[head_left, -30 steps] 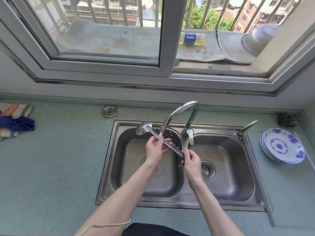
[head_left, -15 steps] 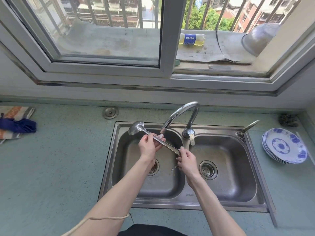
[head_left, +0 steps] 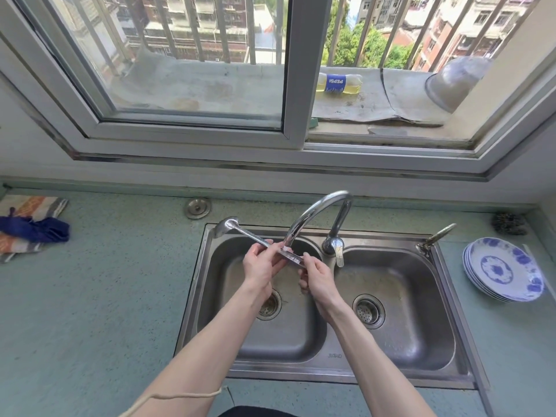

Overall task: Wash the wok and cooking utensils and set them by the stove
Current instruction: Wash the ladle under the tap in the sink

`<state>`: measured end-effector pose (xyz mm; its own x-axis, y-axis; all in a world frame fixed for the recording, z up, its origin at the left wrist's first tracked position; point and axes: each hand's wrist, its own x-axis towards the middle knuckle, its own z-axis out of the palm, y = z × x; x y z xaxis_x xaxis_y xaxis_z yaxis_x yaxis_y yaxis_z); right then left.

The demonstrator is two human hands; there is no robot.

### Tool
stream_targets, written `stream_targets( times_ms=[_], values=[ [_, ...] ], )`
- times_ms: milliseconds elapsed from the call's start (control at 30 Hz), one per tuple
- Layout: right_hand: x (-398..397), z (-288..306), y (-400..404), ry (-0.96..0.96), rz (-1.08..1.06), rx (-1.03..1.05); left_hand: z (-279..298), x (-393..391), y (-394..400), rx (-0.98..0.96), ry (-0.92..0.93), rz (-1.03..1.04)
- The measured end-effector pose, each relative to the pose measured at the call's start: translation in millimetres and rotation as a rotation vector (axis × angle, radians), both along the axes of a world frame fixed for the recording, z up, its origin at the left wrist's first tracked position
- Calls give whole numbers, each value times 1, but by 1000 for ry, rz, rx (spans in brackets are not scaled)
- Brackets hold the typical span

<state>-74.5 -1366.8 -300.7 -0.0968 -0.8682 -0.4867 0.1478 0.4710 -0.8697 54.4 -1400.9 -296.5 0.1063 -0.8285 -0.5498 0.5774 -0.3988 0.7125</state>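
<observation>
A steel ladle [head_left: 240, 231] is held level over the left basin of the double sink [head_left: 457, 323], its bowl at the sink's back-left corner. My left hand [head_left: 261, 267] grips the middle of the handle. My right hand [head_left: 319, 276] pinches the handle's end, just under the spout of the curved tap [head_left: 316, 212]. No wok shows in this view.
A stack of blue-patterned plates [head_left: 504, 269] sits on the counter right of the sink, with a dark scrubber [head_left: 509, 224] behind it. A striped cloth with a blue rag [head_left: 33, 228] lies far left. A round metal cap [head_left: 197, 207] is set in the counter behind the sink.
The ladle has shifted left, its bowl now at the sink's back-left corner. My hands moved closer together along the handle, and the camera tilted up slightly.
</observation>
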Motion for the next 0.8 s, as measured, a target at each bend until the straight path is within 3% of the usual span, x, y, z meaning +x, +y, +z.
stream_targets(
  times_ms=[233,633,800],
  values=[
    [-13,-2,9,-21,-137,37,6,3,-10,-24,20,76],
    [8,5,-23,198,-4,-103,9,0,-5,-78,9,106],
    [12,11,-27,106,91,-101,10,15,-12,-67,-17,122]
  ],
)
